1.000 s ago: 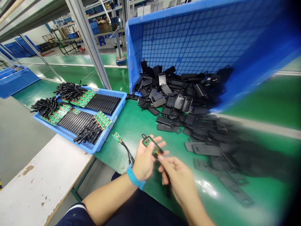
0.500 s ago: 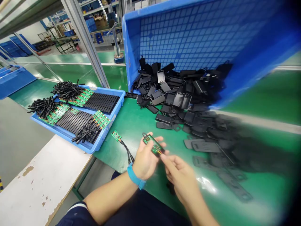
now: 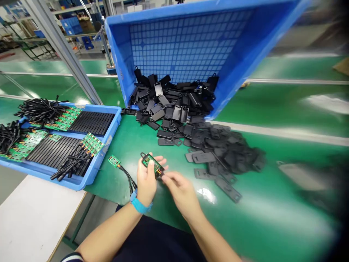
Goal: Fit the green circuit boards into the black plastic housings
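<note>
Green circuit board (image 3: 153,166) seated in a black plastic case (image 3: 143,155), held closed in the left hand (image 3: 145,182) just before the tipped blue crate (image 3: 174,43). Right hand (image 3: 178,193) nearly closed, fingertips (image 3: 164,175) at the board's wired end; grip there unclear. Loose black casings (image 3: 169,123) heap at crate's mouth; spare wired board (image 3: 114,161) lies nearer the body.

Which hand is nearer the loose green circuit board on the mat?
Left hand, just right of the loose circuit board; the right hand is farther right, past the left hand.
</note>
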The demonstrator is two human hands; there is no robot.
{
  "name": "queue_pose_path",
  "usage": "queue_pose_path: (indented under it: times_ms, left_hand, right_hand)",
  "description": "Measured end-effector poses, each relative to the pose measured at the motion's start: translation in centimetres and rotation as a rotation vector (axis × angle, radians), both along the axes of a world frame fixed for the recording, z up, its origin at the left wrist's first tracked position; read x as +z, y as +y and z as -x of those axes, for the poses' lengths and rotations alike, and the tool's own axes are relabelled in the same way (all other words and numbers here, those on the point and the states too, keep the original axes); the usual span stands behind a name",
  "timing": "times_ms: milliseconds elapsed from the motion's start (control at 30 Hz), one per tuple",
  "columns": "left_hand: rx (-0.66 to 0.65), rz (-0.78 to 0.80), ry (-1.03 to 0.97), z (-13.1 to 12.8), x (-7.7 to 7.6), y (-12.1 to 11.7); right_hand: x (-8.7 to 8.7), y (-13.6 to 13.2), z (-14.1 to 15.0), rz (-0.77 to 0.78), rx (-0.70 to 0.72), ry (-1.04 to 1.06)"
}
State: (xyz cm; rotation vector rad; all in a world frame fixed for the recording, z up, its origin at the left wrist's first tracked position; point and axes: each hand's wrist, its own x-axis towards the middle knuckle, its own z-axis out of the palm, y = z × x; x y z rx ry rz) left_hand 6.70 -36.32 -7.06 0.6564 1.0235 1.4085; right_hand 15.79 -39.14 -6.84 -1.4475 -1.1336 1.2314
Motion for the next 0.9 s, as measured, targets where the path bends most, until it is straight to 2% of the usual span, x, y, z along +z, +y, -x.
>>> queue_pose_path:
  times_ms: [133,267,467,633,733,900]
  left_hand:
    - [-0.022,-0.050,0.030,-0.3,0.9,-0.4]
    - [-0.076,-0.014,-0.024,-0.4,1.2,-0.6]
    - [-0.062,-0.003,-0.018,-0.2,1.2,-1.0]
    - [-0.045,-0.069,0.016,-0.3,1.8,-1.2]
    - [-0.060,-0.076,0.035,-0.3,1.7,-1.3]
    - [-0.081,-0.073,0.138,0.2,1.2,-1.8]
  right_hand:
    - [0.4,-0.4,-0.4,-0.022,-0.004,-0.009]
    - [0.1,-0.4,-0.8,-0.041,-0.027,-0.001]
    - [0.1,-0.4,-0.5,0.090,-0.043,-0.008]
    - [0.9,-0.8,-0.5,0.026,-0.020,-0.038]
    - [0.7,-0.6,-0.4,0.035,-0.030,-0.027]
    - [0.1,-0.2,0.3,0.138,-0.002,0.020]
